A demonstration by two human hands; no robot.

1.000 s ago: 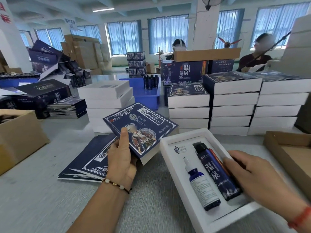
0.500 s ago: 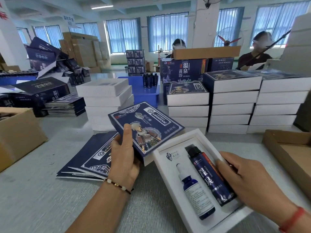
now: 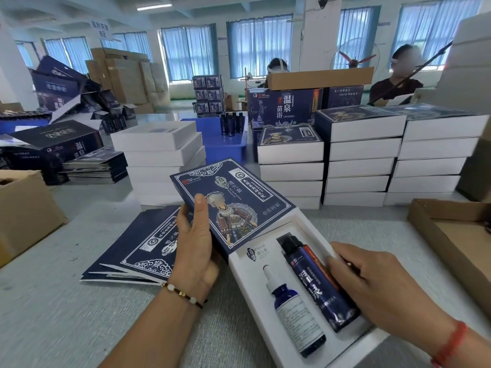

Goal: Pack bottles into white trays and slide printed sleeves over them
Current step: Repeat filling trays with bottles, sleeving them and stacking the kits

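A left hand (image 3: 195,251) holds a printed navy sleeve (image 3: 233,203) in a firm grip, thumb pressed flat on its illustrated face and fingers curled beneath, the sleeve's open end meeting the far corner of a white tray (image 3: 287,338). The right hand (image 3: 372,285) steadies that tray from its right side, its grip closed around the edge with fingertips resting against the tall dark-blue bottle (image 3: 316,282). Beside that bottle, in its own recess, lies a smaller dropper bottle (image 3: 295,312) with a white cap. The tray sits on the grey tabletop (image 3: 53,314), angled away from the camera. Just left of it lies a fanned pile of flat sleeves (image 3: 132,251). Farther back stand stacks of white trays (image 3: 156,155) and stacks of finished boxes (image 3: 358,155), with a blue bin (image 3: 212,144) of upright bottles between them. Cardboard cartons (image 3: 24,208) flank both sides, and two workers sit at the far end.
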